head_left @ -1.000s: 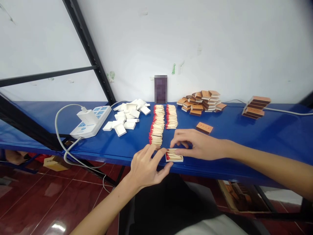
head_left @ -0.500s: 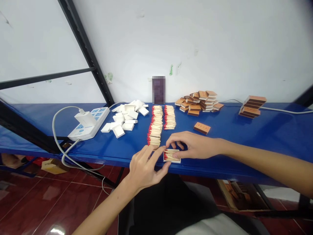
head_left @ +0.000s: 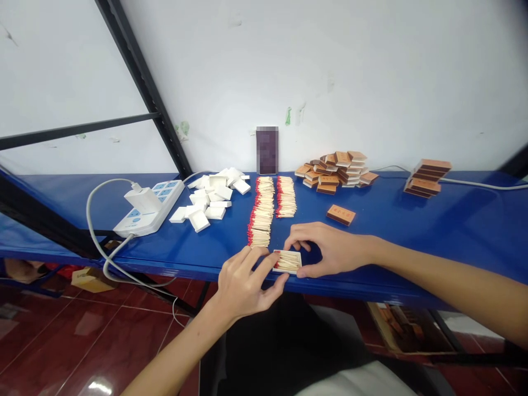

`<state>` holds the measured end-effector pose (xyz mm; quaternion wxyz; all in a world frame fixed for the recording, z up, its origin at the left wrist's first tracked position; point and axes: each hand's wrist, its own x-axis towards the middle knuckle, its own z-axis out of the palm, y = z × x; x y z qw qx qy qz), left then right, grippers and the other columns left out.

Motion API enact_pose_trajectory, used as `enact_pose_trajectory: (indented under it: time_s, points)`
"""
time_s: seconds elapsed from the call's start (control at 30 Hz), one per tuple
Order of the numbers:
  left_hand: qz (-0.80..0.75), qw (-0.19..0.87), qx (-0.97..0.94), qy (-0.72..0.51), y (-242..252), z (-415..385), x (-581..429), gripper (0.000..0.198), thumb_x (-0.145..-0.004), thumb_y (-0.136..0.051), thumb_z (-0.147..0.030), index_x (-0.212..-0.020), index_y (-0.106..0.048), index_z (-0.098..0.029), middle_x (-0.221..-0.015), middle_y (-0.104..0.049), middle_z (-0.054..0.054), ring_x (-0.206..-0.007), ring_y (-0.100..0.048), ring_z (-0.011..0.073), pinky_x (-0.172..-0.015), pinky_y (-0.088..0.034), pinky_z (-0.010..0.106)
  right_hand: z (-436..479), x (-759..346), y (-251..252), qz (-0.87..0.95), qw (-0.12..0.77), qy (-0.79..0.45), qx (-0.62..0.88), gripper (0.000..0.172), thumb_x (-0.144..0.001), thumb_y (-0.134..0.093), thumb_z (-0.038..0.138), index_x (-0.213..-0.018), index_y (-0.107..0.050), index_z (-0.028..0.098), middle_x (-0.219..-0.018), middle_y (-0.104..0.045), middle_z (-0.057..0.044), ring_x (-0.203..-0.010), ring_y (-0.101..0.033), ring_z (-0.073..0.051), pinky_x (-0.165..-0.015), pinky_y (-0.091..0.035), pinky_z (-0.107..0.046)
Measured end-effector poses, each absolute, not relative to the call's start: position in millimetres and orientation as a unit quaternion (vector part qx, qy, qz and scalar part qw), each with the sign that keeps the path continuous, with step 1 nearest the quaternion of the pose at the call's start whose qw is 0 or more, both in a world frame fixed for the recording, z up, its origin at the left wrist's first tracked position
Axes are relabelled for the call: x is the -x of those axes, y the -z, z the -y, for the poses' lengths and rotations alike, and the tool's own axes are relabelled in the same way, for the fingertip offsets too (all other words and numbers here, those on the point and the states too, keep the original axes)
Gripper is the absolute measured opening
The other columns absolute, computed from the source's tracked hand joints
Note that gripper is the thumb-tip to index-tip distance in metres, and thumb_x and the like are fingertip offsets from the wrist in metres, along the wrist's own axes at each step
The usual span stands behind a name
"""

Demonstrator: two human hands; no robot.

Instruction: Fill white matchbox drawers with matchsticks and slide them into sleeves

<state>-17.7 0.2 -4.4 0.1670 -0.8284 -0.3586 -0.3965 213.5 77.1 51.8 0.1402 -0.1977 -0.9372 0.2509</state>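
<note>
A small white matchbox tray (head_left: 300,268) filled with red-headed matches (head_left: 287,260) lies near the shelf's front edge. My left hand (head_left: 246,280) grips its left end, index finger at the far side and thumb at the near side. At the right end, the thumb and index finger of my right hand (head_left: 330,250) close around the tray. Just beyond, a long row of matches (head_left: 262,212) lies beside a shorter row of matches (head_left: 286,197). One orange matchbox cover (head_left: 341,214) rests behind my right hand.
White trays (head_left: 208,195) are heaped at left, near a white power strip (head_left: 150,209) with a looping cable. A pile of orange matchbox covers (head_left: 340,171) and a stack of matchboxes (head_left: 428,179) stand at the back right. A black shelf post (head_left: 142,82) rises on the left.
My right thumb has moved off the matches to the tray's right near corner, leaving the matches in full view. The left hand keeps its hold on the tray.
</note>
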Motion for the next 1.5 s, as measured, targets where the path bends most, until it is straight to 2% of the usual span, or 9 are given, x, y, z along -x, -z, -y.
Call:
enact_pose_trajectory:
  time_s: [0.13, 0.3, 0.5, 0.6, 0.77, 0.9, 1.1, 1.37, 1.5]
  points:
    - [0.378, 0.135, 0.828, 0.391, 3, 1, 18, 0.032, -0.084, -0.068, -0.030, -0.113, -0.062, -0.017, -0.104, -0.069, 0.010, -0.090, -0.067, 0.0239, -0.074, -0.055, 0.035, -77, -215, -51, 0.933, 0.162, -0.257, 0.191, 0.042, -0.083, -0.069, 0.048, -0.111, -0.062, 0.017, -0.084, -0.054, 0.000, -0.073, -0.050, -0.013, -0.068, -0.042, -0.026]
    - [0.387, 0.085, 0.843, 0.364, -1, 1, 17, 0.032, -0.088, -0.061, -0.024, -0.120, -0.059, -0.020, -0.119, -0.069, 0.007, -0.105, -0.067, 0.0225, -0.087, -0.055, 0.034, -82, -219, -49, 0.928, 0.193, -0.215, 0.235, 0.025, -0.091, -0.058, 0.034, -0.107, -0.062, 0.015, -0.078, -0.054, 0.000, -0.064, -0.047, -0.011, -0.062, -0.039, -0.025]
    - [0.396, 0.071, 0.842, 0.360, -2, 2, 18, 0.027, -0.090, -0.061, -0.028, -0.117, -0.061, -0.021, -0.112, -0.069, 0.006, -0.097, -0.068, 0.0211, -0.082, -0.055, 0.032, -85, -217, -45, 0.934, 0.183, -0.148, 0.268, 0.019, -0.092, -0.053, 0.027, -0.100, -0.064, 0.014, -0.074, -0.056, -0.001, -0.064, -0.049, -0.013, -0.064, -0.037, -0.026]
    - [0.399, 0.072, 0.841, 0.359, -2, 2, 19, 0.028, -0.091, -0.062, -0.031, -0.117, -0.060, -0.021, -0.110, -0.069, 0.006, -0.094, -0.068, 0.0205, -0.079, -0.055, 0.032, -84, -214, -42, 0.921, 0.174, -0.099, 0.335, 0.026, -0.092, -0.051, 0.027, -0.111, -0.065, 0.014, -0.079, -0.060, -0.003, -0.068, -0.053, -0.015, -0.065, -0.037, -0.027]
    - [0.399, 0.083, 0.839, 0.360, -2, 2, 18, 0.028, -0.090, -0.063, -0.033, -0.116, -0.060, -0.021, -0.106, -0.069, 0.006, -0.089, -0.069, 0.0205, -0.074, -0.054, 0.031, -88, -211, -39, 0.890, 0.169, -0.046, 0.422, 0.038, -0.094, -0.048, 0.027, -0.129, -0.062, 0.023, -0.088, -0.066, -0.004, -0.073, -0.057, -0.016, -0.064, -0.035, -0.027]
    - [0.395, 0.084, 0.840, 0.364, -1, 1, 17, 0.028, -0.089, -0.063, -0.033, -0.115, -0.061, -0.021, -0.105, -0.069, 0.006, -0.088, -0.069, 0.0204, -0.073, -0.054, 0.030, -94, -207, -39, 0.882, 0.151, -0.025, 0.445, 0.037, -0.095, -0.047, 0.029, -0.128, -0.063, 0.026, -0.090, -0.068, -0.004, -0.074, -0.059, -0.018, -0.063, -0.034, -0.027]
    - [0.407, 0.058, 0.837, 0.361, -5, 3, 16, 0.028, -0.090, -0.063, -0.033, -0.115, -0.061, -0.021, -0.106, -0.069, 0.004, -0.087, -0.069, 0.0193, -0.071, -0.053, 0.029, -95, -203, -39, 0.884, 0.138, -0.015, 0.446, 0.036, -0.095, -0.046, 0.030, -0.126, -0.064, 0.025, -0.097, -0.070, -0.006, -0.085, -0.062, -0.021, -0.065, -0.033, -0.028]
    - [0.387, 0.087, 0.839, 0.373, -1, 1, 17, 0.027, -0.089, -0.065, -0.032, -0.113, -0.061, -0.022, -0.104, -0.070, 0.004, -0.089, -0.069, 0.0197, -0.073, -0.053, 0.030, -98, -205, -34, 0.864, 0.177, -0.072, 0.466, 0.032, -0.092, -0.054, 0.031, -0.117, -0.071, 0.022, -0.072, -0.066, -0.001, -0.061, -0.053, -0.014, -0.058, -0.030, -0.026]
    - [0.377, 0.098, 0.839, 0.379, 2, 0, 17, 0.028, -0.088, -0.066, -0.031, -0.114, -0.060, -0.021, -0.104, -0.070, 0.005, -0.089, -0.069, 0.0200, -0.073, -0.053, 0.030, -103, -203, -34, 0.839, 0.201, -0.105, 0.494, 0.026, -0.090, -0.059, 0.036, -0.108, -0.074, 0.024, -0.066, -0.063, 0.001, -0.059, -0.052, -0.013, -0.056, -0.027, -0.026]
